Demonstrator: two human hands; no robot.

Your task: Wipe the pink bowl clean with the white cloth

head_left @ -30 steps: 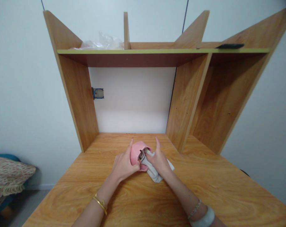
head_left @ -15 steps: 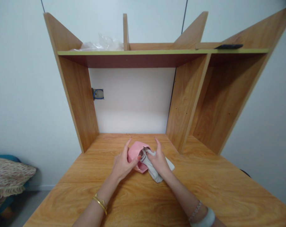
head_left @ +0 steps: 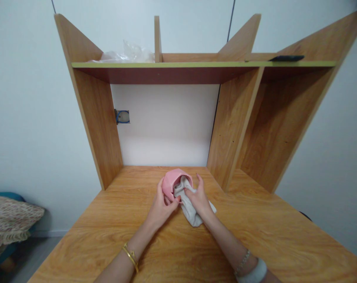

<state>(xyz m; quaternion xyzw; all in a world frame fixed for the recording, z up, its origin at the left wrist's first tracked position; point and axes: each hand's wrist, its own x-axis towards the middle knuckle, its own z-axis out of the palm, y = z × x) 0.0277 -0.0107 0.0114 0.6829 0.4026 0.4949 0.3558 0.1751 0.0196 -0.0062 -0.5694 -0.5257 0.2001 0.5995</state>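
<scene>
while the left hand is wrapping its fingers around the outside of the pink cup, it is tilting the cup's mouth toward the right hand, just above the middle of the wooden desk, nearer its back edge than its front. the right hand is grasping a white cloth and pushing a bunched part of it into the cup's mouth, while the loose tail of the cloth is trailing down onto the desk surface beneath the wrist. both grips are looking firm: the left hand clenched on the cup, the right pinching the cloth between thumb and fingers.

to do this wiping well, i judge the left hand should be keeping the cup steady and turning it slowly, while the right is pressing the cloth against the inner wall all the way round and down to the bottom. the hanging tail could be snagging under the forearm, so gathering it into the palm would help.

up on the shelf, a clear plastic bag is lying at the left end and a dark flat object toward the right.
</scene>
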